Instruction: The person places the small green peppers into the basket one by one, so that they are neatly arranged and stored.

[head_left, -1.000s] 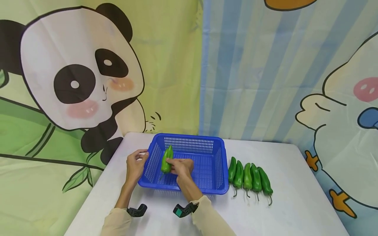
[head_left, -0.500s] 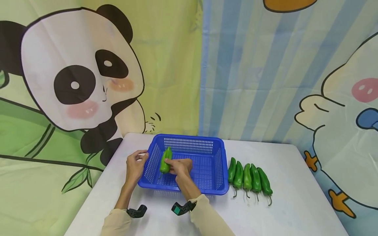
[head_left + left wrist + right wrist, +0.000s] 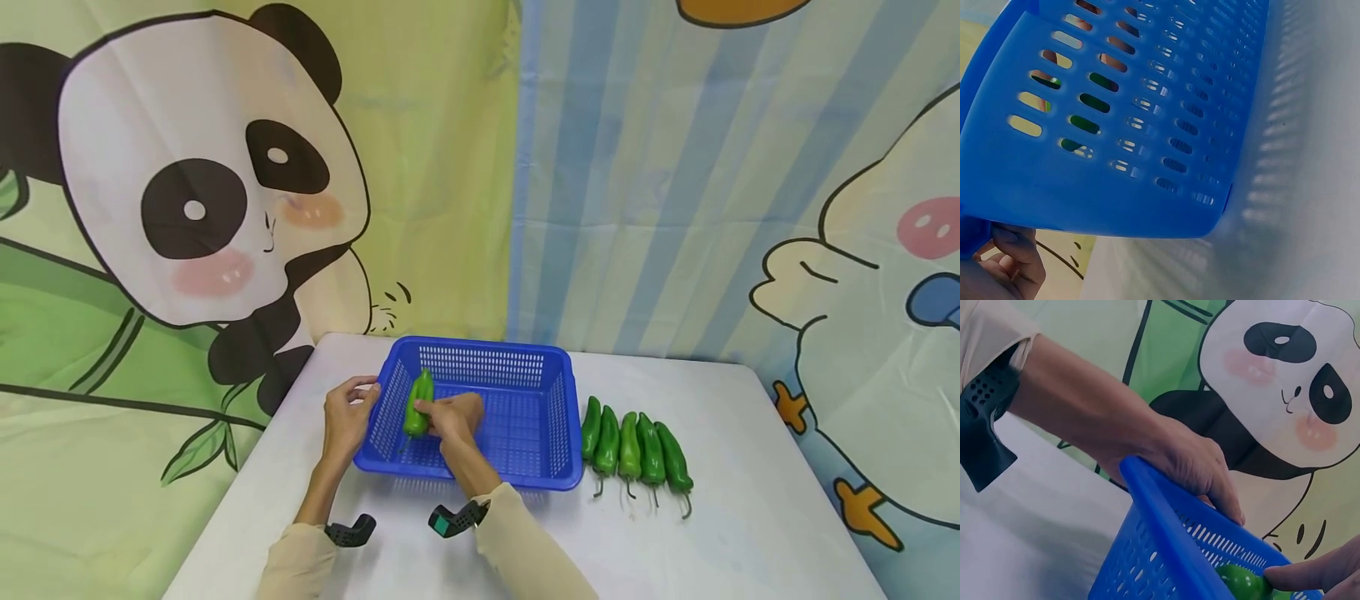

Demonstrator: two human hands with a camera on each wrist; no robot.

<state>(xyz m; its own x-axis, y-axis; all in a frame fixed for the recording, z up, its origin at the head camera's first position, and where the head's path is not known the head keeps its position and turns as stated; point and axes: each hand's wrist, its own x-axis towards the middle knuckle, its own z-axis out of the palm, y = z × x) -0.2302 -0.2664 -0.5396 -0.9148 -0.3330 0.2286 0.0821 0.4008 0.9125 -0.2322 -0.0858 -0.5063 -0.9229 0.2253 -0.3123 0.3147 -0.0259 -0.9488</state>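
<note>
A blue plastic basket [image 3: 517,482] with slotted walls stands on the white table. My left hand [image 3: 347,421] holds its left rim; in the left wrist view the curled fingers [image 3: 1019,259] show at the rim's corner. Inside the basket, near the left wall, my right hand [image 3: 453,421] pinches a green pepper [image 3: 417,412] between thumb and fingers. The pepper lies lengthwise, its stem toward me. In the right wrist view the pepper [image 3: 1241,581] shows just past the rim, with the thumb [image 3: 1297,575] touching it.
Right of the basket, several green peppers [image 3: 630,446] lie side by side in a row, stems toward me. A cloth backdrop with a printed panda [image 3: 202,275] hangs behind the white table [image 3: 735,467].
My right hand and the pepper have shifted slightly left, closer to the basket's left wall. The left hand keeps its place on the rim, and the row of peppers is unchanged.
</note>
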